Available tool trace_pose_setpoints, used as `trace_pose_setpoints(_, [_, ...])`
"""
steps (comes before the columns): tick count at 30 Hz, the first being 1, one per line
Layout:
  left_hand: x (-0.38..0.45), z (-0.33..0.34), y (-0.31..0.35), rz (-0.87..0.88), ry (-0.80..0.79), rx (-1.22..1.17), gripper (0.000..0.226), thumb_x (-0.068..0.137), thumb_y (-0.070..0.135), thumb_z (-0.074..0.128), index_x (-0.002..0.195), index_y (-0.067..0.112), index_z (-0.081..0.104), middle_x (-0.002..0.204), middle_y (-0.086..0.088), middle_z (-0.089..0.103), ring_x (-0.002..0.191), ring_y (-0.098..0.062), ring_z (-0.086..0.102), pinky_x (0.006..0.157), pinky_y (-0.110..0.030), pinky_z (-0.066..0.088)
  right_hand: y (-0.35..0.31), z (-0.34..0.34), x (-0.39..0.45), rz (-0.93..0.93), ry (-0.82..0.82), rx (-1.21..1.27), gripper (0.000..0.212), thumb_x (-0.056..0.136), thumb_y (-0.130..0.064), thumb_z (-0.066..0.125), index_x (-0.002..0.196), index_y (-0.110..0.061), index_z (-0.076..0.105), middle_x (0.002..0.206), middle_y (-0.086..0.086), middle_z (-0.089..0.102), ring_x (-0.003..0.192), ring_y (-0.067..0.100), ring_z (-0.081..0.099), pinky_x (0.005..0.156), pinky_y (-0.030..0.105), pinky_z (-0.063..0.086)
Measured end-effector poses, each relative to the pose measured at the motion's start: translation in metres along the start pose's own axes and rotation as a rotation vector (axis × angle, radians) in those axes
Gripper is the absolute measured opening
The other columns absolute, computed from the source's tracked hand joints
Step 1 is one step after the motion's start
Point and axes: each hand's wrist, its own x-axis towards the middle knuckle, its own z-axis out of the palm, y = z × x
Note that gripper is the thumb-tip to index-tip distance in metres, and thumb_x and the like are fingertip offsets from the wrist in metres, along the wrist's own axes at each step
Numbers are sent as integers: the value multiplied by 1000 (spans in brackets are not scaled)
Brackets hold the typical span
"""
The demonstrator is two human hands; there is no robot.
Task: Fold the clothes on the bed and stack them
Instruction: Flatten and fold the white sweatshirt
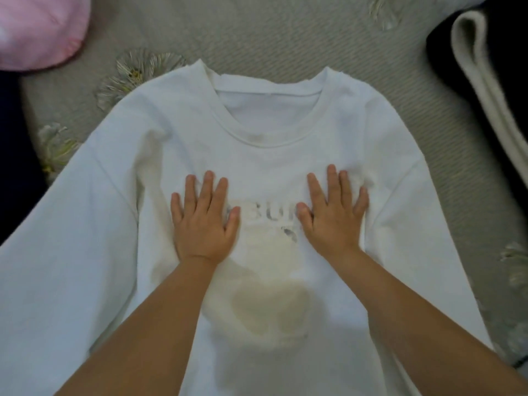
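A white long-sleeved sweatshirt (pixel 265 155) lies spread flat, front up, on the grey bed cover (pixel 285 38), with its neckline toward the far side. A faded print with grey letters and a pale bear shape runs down its chest. My left hand (pixel 204 218) lies flat on the chest left of the letters, fingers straight and spread. My right hand (pixel 334 212) presses flat on the chest right of the letters, fingers straight too. Both sleeves run outward and down toward the frame's lower corners.
A pink cloth item (pixel 40 30) sits at the far left corner. A dark garment with a cream lining or trim (pixel 480 75) lies at the far right. The grey cover carries embroidered flowers (pixel 140 70) near the shirt's left shoulder.
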Motion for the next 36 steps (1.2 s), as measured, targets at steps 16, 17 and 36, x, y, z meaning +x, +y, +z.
trace_pose_setpoints(16, [2,-14,26,48,-13,100,65,90,52,19,127,12,53,136,-22,45,125,-46,39,99,-65,15,163,-84,99,388,124,-71,37,97,-20,39,110,13,47,113,38,47,101,52,49,78,51,39])
trace_pose_setpoints(17, [3,-12,30,65,-32,88,63,88,50,23,127,11,54,137,-21,44,126,-45,38,101,-65,16,167,-81,100,389,123,-85,37,97,-20,39,110,14,47,114,39,46,102,52,47,78,52,37])
trace_pose_setpoints(36, [8,-12,28,85,-9,40,55,81,39,36,116,5,62,124,-21,57,114,-44,52,93,-61,33,-17,1,54,-30,70,113,51,90,-30,40,137,-10,41,148,14,30,137,34,25,109,57,10])
